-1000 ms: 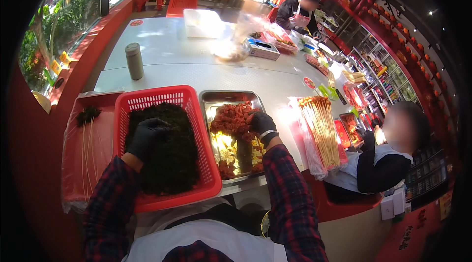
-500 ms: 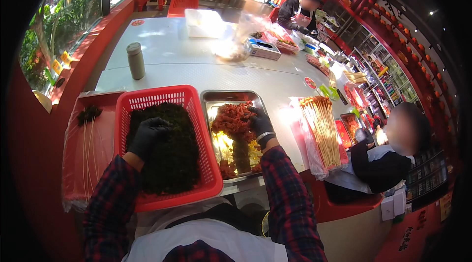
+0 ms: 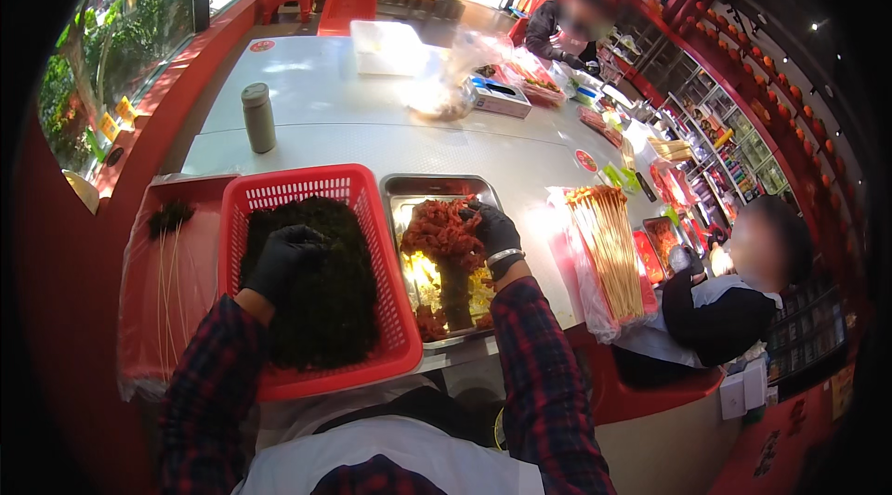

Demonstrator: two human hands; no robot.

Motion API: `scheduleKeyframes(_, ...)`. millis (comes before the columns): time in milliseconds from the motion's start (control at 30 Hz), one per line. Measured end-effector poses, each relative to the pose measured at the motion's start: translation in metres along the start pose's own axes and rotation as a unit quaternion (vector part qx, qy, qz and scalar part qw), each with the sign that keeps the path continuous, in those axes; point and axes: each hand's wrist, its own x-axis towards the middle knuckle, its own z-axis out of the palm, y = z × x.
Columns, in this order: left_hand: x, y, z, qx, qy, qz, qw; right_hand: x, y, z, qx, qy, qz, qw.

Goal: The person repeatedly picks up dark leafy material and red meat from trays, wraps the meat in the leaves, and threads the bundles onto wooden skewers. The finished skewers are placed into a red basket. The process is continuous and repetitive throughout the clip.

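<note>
My left hand point(image 3: 286, 265), in a black glove, is over the left part of a red plastic basket point(image 3: 401, 314) filled with dark green leafy seaweed-like food point(image 3: 321, 309). Its fingers are drawn together; what they hold, if anything, is hidden. My right hand point(image 3: 494, 233), also black-gloved, is at the right edge of a heap of red marinated meat point(image 3: 435, 230) in a shiny metal tray point(image 3: 437, 187). Its fingers curl closed on the meat, their tips partly hidden. At the far left, skewers point(image 3: 165, 281) with dark green food on their ends lie on a plastic-covered red tray point(image 3: 135, 309).
Right of the metal tray, many skewers point(image 3: 609, 254) lie in a plastic-lined tray. A lidded cup point(image 3: 259, 119), a white box point(image 3: 386, 47) and a glove box point(image 3: 500, 97) stand farther back. One co-worker point(image 3: 711, 309) sits at right, another point(image 3: 562, 26) at the far end.
My right hand has shifted slightly, its fingers curling further onto the edge of the meat heap. My left hand has stayed nearly in place over the basket.
</note>
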Motion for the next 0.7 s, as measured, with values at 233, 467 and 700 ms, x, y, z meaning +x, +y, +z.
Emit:
scheduleKeyframes(233, -0.001, 0.005, 0.001, -0.012, 0.001, 0.014, 1.0, -0.005, 0.015, 0.013, -0.501, 0.13, 0.019, 0.855)
scheduleKeyframes(467, -0.001, 0.0, -0.002, 0.006, 0.0, 0.007, 1.0, -0.005, -0.001, 0.006, -0.115, 0.092, 0.073, 0.986)
scheduleKeyframes(700, -0.001, 0.001, -0.003, 0.004, -0.002, 0.0, 1.0, -0.018, -0.019, 0.018, -0.257, 0.019, -0.014, 0.966)
